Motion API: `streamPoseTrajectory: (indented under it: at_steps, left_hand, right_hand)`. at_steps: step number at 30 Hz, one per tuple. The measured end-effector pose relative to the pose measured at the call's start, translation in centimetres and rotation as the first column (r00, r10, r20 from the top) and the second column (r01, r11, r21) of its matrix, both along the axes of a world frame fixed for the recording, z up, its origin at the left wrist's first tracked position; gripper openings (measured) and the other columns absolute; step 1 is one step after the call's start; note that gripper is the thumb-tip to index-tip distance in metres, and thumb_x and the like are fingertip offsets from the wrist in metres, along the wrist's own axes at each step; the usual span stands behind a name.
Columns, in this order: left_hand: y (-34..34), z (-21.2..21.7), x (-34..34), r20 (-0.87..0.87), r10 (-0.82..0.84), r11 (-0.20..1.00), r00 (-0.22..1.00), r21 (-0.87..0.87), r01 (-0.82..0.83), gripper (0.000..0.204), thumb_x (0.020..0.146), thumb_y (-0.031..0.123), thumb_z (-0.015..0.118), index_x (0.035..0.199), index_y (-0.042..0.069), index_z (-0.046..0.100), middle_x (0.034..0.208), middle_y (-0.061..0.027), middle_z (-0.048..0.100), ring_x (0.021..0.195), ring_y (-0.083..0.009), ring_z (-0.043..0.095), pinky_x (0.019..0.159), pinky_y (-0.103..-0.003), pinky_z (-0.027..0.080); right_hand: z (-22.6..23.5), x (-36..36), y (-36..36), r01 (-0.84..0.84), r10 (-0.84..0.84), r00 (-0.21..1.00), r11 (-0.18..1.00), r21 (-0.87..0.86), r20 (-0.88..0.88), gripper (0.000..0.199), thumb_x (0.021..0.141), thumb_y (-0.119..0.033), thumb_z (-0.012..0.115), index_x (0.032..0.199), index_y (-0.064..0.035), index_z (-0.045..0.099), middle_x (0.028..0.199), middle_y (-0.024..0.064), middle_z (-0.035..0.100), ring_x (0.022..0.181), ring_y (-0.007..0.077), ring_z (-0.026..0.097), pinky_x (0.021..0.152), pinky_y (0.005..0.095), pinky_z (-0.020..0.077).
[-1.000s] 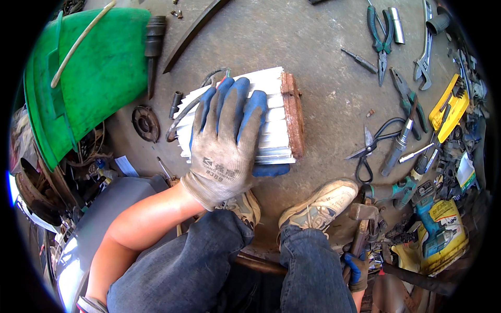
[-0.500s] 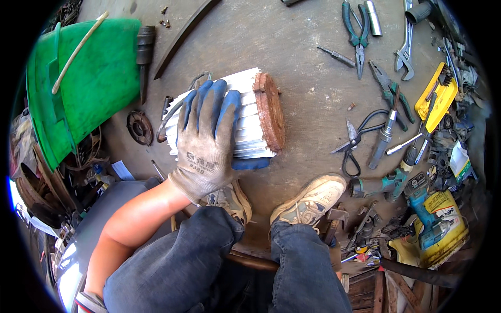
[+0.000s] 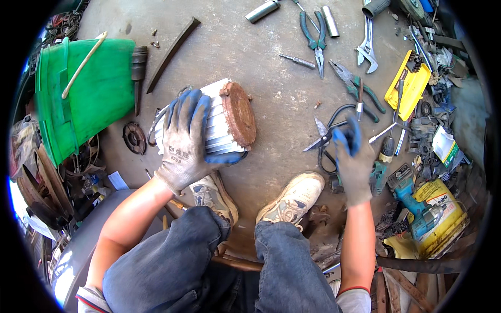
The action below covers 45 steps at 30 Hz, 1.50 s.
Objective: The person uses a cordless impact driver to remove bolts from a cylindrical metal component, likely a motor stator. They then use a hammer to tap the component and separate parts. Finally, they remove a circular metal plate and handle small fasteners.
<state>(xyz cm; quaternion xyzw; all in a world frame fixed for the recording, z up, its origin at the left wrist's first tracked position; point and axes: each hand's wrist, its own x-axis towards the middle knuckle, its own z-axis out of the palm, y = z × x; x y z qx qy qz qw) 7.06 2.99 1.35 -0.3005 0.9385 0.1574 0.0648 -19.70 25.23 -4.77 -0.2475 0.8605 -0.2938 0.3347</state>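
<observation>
My gloved left hand (image 3: 185, 135) lies over a white finned electric motor (image 3: 216, 117), fingers across the top and thumb along its near side. The motor lies on its side, its rusty round end (image 3: 241, 115) facing right, and a grey cable curls out at its left. My right hand (image 3: 355, 161), also gloved and blurred by motion, reaches over a screwdriver (image 3: 359, 107). The shaft shows beyond the blue fingertips while the handle is hidden; whether the fingers grip it I cannot tell. Black-handled scissors (image 3: 324, 138) lie just left of that hand.
Green-handled pliers (image 3: 355, 86), needle-nose pliers (image 3: 317, 44), an adjustable wrench (image 3: 367, 49) and a yellow bit case (image 3: 409, 86) lie at the far right. A teal power drill (image 3: 409, 190) stands by a yellow container (image 3: 443, 208). A green bin (image 3: 99, 88) is at the left.
My right arm has come into view from below and now reaches to the screwdriver. My left hand stays on the motor, whose rusty end now faces more toward me. The view has shifted right.
</observation>
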Motion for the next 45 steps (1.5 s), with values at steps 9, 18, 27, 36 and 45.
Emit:
streamPoseTrajectory:
  at_steps: [9,18,27,36,45]
  left_hand:
    - [-0.5,0.1,-0.5,0.016,-0.011,1.000,1.000,0.013,0.010,0.129,0.055,0.057,0.093,0.154,0.004,0.031,0.150,-0.0270,0.040,0.138,-0.0476,0.041,0.115,-0.060,0.029]
    - [-6.0,-0.5,-1.2,0.025,-0.018,0.992,1.000,0.125,0.015,0.128,0.052,0.060,0.093,0.154,0.008,0.037,0.145,-0.0208,0.051,0.131,-0.0409,0.052,0.111,-0.051,0.040]
    - [-7.0,-1.5,-0.7,-0.025,-0.025,0.983,0.999,0.183,0.029,0.129,0.051,0.061,0.092,0.155,0.009,0.037,0.145,-0.0230,0.051,0.133,-0.0418,0.051,0.113,-0.051,0.039]
    - [-7.0,-1.3,-0.5,0.001,-0.016,0.986,1.000,0.167,0.015,0.128,0.051,0.060,0.092,0.154,0.008,0.037,0.149,-0.0223,0.047,0.136,-0.0416,0.048,0.114,-0.051,0.038]
    - [-6.7,-1.1,-0.8,0.032,0.006,0.988,0.999,0.157,-0.011,0.128,0.049,0.057,0.094,0.154,0.009,0.037,0.148,-0.0226,0.048,0.135,-0.0410,0.048,0.114,-0.050,0.038]
  right_hand:
    - [-3.9,3.1,-7.2,-0.165,0.167,0.986,0.977,0.137,-0.006,0.030,0.094,-0.014,0.065,0.122,-0.0027,0.061,0.102,0.0188,0.069,0.091,0.0316,0.073,0.075,0.0409,0.0599]
    - [0.4,10.2,-6.3,0.401,-0.049,0.415,0.906,-0.134,0.909,0.032,0.099,-0.015,0.067,0.123,0.0056,0.062,0.097,0.0134,0.072,0.073,0.0157,0.069,0.064,0.0273,0.0581]
    - [3.1,8.8,-10.2,0.137,-0.029,0.585,0.989,-0.064,0.810,0.021,0.097,-0.017,0.066,0.107,0.0005,0.070,0.081,0.0074,0.070,0.063,0.0110,0.064,0.055,0.0243,0.0519]
    - [5.0,6.1,-15.1,-0.436,0.231,0.747,0.878,0.198,0.624,0.029,0.097,-0.033,0.066,0.093,-0.0050,0.069,0.072,0.0055,0.068,0.058,0.0100,0.065,0.051,0.0283,0.0517]
    - [1.6,8.8,-11.6,-0.323,0.288,0.860,0.946,0.011,0.422,0.045,0.100,-0.046,0.060,0.087,-0.0038,0.067,0.072,0.0169,0.065,0.069,0.0357,0.068,0.064,0.0438,0.0533]
